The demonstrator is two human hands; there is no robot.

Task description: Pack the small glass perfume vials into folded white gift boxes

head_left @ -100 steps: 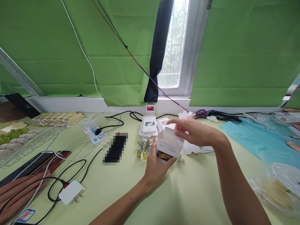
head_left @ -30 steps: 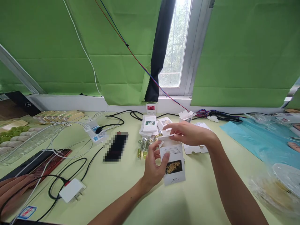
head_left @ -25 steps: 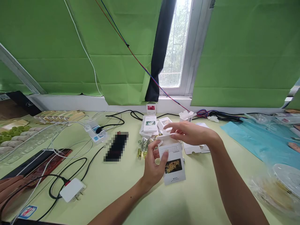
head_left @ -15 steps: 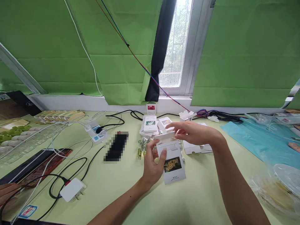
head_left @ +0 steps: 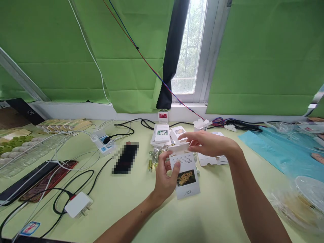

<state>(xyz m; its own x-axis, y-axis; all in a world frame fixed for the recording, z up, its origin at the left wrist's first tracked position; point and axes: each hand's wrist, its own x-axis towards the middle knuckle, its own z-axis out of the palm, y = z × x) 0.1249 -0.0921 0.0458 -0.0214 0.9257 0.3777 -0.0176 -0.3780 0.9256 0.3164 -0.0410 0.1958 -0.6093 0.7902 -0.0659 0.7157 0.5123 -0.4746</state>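
A white box (head_left: 187, 190) with a picture of yellow flowers is held upside down in my left hand (head_left: 165, 179), thumb across its front and fingers behind. Its end flap (head_left: 179, 147) stands open at the top. My right hand (head_left: 199, 141) is at that flap, fingers bent together against its right edge; whether they pinch anything else is hidden. Behind the held box lie small glass vials (head_left: 155, 156) with metallic and yellow-green parts. Flat white boxes (head_left: 162, 133) with flower pictures are piled beyond them, and more white boxes (head_left: 207, 159) lie behind my right hand.
A power strip (head_left: 102, 141), a white charger (head_left: 79, 204), loose cables and two phones (head_left: 48, 182) are on the left. A pixelated dark object (head_left: 126, 158) lies left of the vials. Blue plastic sheeting (head_left: 283, 148) and a clear-wrapped round container (head_left: 308, 195) are on the right.
Another person's hand at the lower left edge has left the view. My hands and the held box are almost unmoved.
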